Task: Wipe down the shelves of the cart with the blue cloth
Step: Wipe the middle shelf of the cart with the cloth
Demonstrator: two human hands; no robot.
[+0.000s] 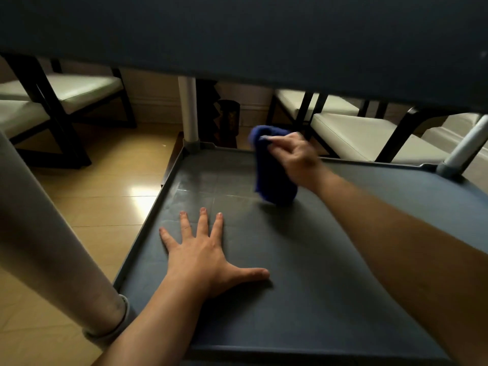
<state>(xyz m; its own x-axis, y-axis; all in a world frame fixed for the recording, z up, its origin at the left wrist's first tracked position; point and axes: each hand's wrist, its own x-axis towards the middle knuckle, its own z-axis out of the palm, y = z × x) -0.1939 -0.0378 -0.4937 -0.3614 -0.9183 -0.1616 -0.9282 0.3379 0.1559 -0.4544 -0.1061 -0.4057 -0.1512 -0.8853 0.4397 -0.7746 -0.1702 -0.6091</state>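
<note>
A dark grey cart shelf (330, 273) with a raised rim fills the lower middle of the view. My left hand (200, 254) lies flat on it near the left rim, fingers spread, holding nothing. My right hand (293, 151) is lifted over the far part of the shelf and pinches the blue cloth (272, 175), which hangs down with its lower end touching the shelf surface. The underside of the shelf above (237, 33) spans the top of the view.
Grey-white cart posts stand at the near left (47, 239), far left corner (188, 112) and far right corner (464, 146). Dark-framed chairs with cream seats (356, 133) stand behind the cart, another (66, 91) at left. Shiny wooden floor (105, 196) lies to the left.
</note>
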